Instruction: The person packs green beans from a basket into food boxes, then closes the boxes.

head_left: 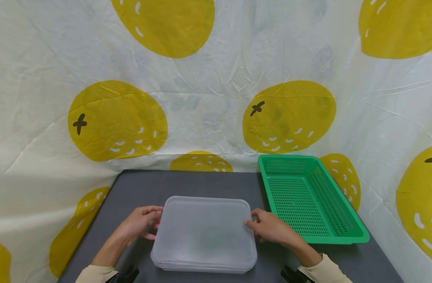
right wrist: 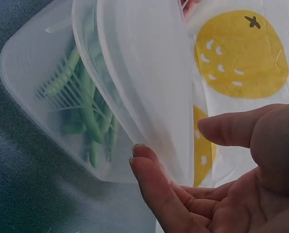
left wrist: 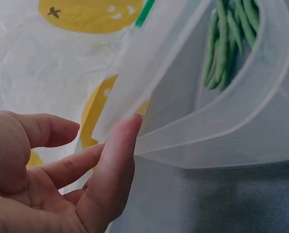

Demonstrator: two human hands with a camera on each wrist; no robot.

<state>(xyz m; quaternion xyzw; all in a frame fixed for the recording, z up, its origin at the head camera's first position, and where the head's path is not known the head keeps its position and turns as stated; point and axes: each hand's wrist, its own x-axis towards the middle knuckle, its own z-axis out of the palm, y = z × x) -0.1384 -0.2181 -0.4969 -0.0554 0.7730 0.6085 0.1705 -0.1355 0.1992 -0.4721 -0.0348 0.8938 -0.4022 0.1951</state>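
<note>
A pale translucent lid (head_left: 209,232) covers a clear plastic box (right wrist: 32,63) with several green beans (left wrist: 225,48) inside. Both wrist views show a gap between lid and box rim. At the lid's left edge, my left hand (head_left: 145,222) has a finger on the underside, and its thumb (left wrist: 54,131) stands apart from the lid. On the opposite side my right hand (head_left: 267,226) holds the lid edge, thumb over the top and fingertips (right wrist: 146,153) below it. The head view shows the lid's top, with the beans hidden under it.
A green plastic basket (head_left: 343,239) with slotted walls stands at the right, just beyond my right hand. The dark grey table (head_left: 149,184) extends behind the box. A white cloth (head_left: 209,118) with yellow fruit prints hangs around the back and sides.
</note>
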